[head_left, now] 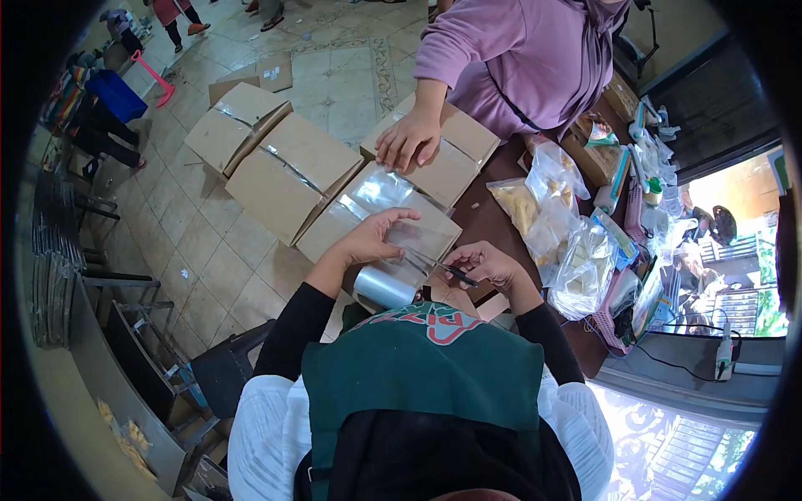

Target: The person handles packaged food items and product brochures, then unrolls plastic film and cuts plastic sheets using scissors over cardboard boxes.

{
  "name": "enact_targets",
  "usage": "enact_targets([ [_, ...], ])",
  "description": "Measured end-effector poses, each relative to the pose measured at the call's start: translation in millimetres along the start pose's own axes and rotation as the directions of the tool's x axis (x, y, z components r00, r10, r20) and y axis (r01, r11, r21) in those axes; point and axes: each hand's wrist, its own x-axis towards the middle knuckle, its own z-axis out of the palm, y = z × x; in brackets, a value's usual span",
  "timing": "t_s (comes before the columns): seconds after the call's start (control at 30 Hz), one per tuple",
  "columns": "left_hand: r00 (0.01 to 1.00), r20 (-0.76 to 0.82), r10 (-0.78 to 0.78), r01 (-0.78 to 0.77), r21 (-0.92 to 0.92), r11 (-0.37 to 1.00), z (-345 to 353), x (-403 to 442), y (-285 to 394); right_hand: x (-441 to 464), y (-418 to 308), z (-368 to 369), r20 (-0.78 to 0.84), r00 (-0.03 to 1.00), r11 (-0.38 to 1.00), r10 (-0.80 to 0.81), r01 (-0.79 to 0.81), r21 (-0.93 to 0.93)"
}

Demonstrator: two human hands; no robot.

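Observation:
My right hand (486,265) is closed around the black handle of a pair of scissors (458,275), whose thin blades point left toward my other hand. My left hand (369,237) is over the nearest cardboard box (322,240), thumb and forefinger apart. Shiny clear plastic film (376,190) lies across the top of that box. Below my left hand, against my green apron, is a roll of clear film (384,287). Another person's hand (409,142) presses flat near the film's far end, between two boxes.
More taped boxes (292,171) stand at the left and far side. On the brown table (484,221) at the right are plastic bags of yellowish food (518,200) and a pink basket (614,321). A co-worker in a purple top (518,58) stands opposite.

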Motion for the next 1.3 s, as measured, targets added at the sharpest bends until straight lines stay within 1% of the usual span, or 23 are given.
enact_targets([
  [0.1,1.000,-0.002,-0.005,0.005,-0.018,1.000,1.2,-0.4,1.5,-0.8,-2.0,1.2,-0.010,1.000,1.000,0.000,-0.001,-0.023],
  [0.2,0.999,-0.011,0.033,-0.033,-0.022,0.999,1.7,0.1,-0.6,-1.7,-3.0,1.7,-0.027,1.000,1.000,0.004,-0.005,-0.031],
  [0.27,1.000,-0.001,0.012,-0.012,-0.019,1.000,0.6,0.5,-0.1,-1.9,-4.1,1.4,-0.042,0.999,0.999,0.023,-0.024,-0.035],
  [0.4,1.000,-0.016,0.009,-0.009,0.022,1.000,0.4,0.6,-2.3,1.5,1.4,-2.2,-0.054,0.998,1.000,0.019,-0.019,0.003],
  [0.7,1.000,-0.008,0.012,-0.012,-0.021,1.000,-1.2,2.1,-6.2,-0.6,-1.6,-0.4,-0.041,0.999,1.000,0.025,-0.024,0.016],
  [0.8,1.000,-0.006,0.030,-0.030,-0.001,1.000,-1.6,2.1,-6.7,0.6,-0.2,-3.8,-0.034,0.999,1.000,0.024,-0.024,0.003],
  [0.9,0.997,-0.016,0.079,-0.078,0.062,0.995,-1.0,2.3,-6.4,1.8,4.6,-8.0,-0.021,0.999,1.000,0.027,-0.027,0.007],
  [0.97,1.000,-0.009,0.028,-0.028,0.012,1.000,0.6,0.9,-8.9,2.6,4.3,-9.4,-0.002,0.999,0.998,0.039,-0.039,0.043],
  [1.0,1.000,-0.004,0.011,-0.011,-0.005,1.000,-1.5,2.9,-7.1,3.7,2.0,-9.8,-0.017,0.999,0.999,0.033,-0.033,0.030],
  [1.07,1.000,-0.008,0.017,-0.017,-0.008,1.000,-2.0,3.1,-8.9,0.5,-1.8,-2.4,-0.048,0.998,1.000,0.027,-0.027,0.013],
  [1.17,0.999,-0.015,0.034,-0.034,-0.009,0.999,-1.6,3.0,-7.1,2.1,-0.4,-2.9,-0.046,0.999,1.000,0.010,-0.009,0.012],
  [1.3,0.999,-0.025,0.035,-0.036,-0.023,0.999,-2.5,3.2,-11.1,0.6,-2.7,-3.1,-0.036,0.999,0.999,0.032,-0.031,0.038],
])
